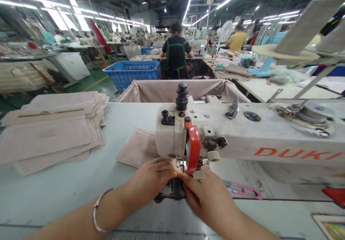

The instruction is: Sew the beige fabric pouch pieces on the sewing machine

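Observation:
Both my hands meet under the head of a white sewing machine (pixel 242 135) with a red guard (pixel 193 149). My left hand (pixel 149 180), with a silver bangle on the wrist, has its fingers curled together at the needle area. My right hand (pixel 206 197) pinches at the same spot, fingertips touching the left ones. What they pinch is hidden by the fingers and the dark presser foot (pixel 174 191). A beige fabric piece (pixel 136 148) lies just behind the left hand, partly under the machine head.
A stack of beige fabric panels (pixel 51 132) lies on the table at the left. Pink thread snips (pixel 244 189) rest right of my right hand. A fabric-lined bin (pixel 161 89) and a blue crate (pixel 132 72) stand beyond the table. Other people work at far benches.

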{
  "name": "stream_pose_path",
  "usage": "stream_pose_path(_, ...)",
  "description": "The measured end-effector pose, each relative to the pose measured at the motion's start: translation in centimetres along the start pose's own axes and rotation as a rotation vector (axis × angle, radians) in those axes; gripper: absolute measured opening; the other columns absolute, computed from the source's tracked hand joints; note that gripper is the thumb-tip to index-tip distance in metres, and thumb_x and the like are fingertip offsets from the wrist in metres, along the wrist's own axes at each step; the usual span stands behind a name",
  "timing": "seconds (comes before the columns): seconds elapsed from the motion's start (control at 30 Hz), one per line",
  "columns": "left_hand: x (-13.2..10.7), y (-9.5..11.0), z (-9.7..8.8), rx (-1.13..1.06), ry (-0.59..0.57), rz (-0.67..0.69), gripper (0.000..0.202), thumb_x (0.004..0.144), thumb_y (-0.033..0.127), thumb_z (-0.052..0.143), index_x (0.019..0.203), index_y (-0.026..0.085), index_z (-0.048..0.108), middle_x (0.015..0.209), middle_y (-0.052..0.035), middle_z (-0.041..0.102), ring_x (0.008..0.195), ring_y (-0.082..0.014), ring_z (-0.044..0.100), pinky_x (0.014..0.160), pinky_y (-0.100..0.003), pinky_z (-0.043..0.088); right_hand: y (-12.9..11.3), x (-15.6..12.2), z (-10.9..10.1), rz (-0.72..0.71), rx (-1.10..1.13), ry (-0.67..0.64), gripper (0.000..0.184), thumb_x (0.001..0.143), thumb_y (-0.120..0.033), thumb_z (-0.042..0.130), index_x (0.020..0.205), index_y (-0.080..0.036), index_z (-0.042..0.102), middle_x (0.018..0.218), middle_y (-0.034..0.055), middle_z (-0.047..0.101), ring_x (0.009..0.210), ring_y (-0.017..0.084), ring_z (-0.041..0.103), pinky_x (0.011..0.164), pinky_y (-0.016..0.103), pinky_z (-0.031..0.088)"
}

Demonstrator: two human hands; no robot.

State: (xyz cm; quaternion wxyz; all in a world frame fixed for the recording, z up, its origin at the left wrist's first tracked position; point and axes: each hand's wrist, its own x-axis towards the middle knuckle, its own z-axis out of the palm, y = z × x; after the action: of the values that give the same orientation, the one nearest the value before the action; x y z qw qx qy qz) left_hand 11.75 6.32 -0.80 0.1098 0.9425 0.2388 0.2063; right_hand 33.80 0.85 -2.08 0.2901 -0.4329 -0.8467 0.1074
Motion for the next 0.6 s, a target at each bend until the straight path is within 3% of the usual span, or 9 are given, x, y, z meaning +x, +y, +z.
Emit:
stream_pose_path(0.17, 0.3, -1.0, 0.3, 0.121, -0.025, -0.06, 0.021, 0.099, 0.007, 0.05, 0.106, 0.02, 0.066, 0.102, -0.0024, 0.074, 0.1, -0.0193, 0.069, 0.091, -0.031, 0.055, 0.0, 0.2, 0.5, 0.016, -0.077, 0.006, 0.037, 0.09, -0.009, 0.051, 0.123, -0.018, 0.065, 0.108, 0.0126, 0.067, 0.092, 0.03, 0.059, 0.076, 0.045, 0.056)
stream_pose_path(0.33, 0.3, -2.5, 1.0, 0.154, -0.019, -0.097, 0.018, 0.098, 0.011, 0.054, 0.106, 0.019, 0.069, 0.105, -0.0058, 0.074, 0.1, -0.0224, 0.069, 0.094, -0.036, 0.055, 0.0, 0.1, 0.6, 0.021, -0.101, 0.013, 0.035, 0.089, -0.009, 0.052, 0.12, -0.017, 0.067, 0.106, 0.0131, 0.067, 0.092, 0.03, 0.059, 0.076, 0.044, 0.055)
stream_pose_path(0.5, 0.3, -3.5, 1.4, 0.139, -0.021, -0.132, 0.026, 0.102, 0.015, 0.048, 0.115, 0.023, 0.069, 0.116, -0.0032, 0.073, 0.111, -0.021, 0.066, 0.103, -0.038, 0.051, 0.1, 0.0, 0.8, 0.013, -0.111, 0.029, 0.034, 0.089, -0.01, 0.053, 0.119, -0.017, 0.066, 0.104, 0.0124, 0.066, 0.09, 0.029, 0.058, 0.075, 0.042, 0.053)
stream_pose_path(0.6, 0.4, -3.5, 1.2, 0.127, -0.029, -0.158, 0.024, 0.101, 0.018, 0.049, 0.107, 0.022, 0.071, 0.11, -0.0041, 0.074, 0.109, -0.0217, 0.066, 0.099, -0.038, 0.054, 0.1, 0.1, 0.9, 0.017, -0.13, 0.043, 0.033, 0.09, -0.011, 0.053, 0.118, -0.018, 0.067, 0.101, 0.0119, 0.066, 0.088, 0.029, 0.057, 0.072, 0.04, 0.052)
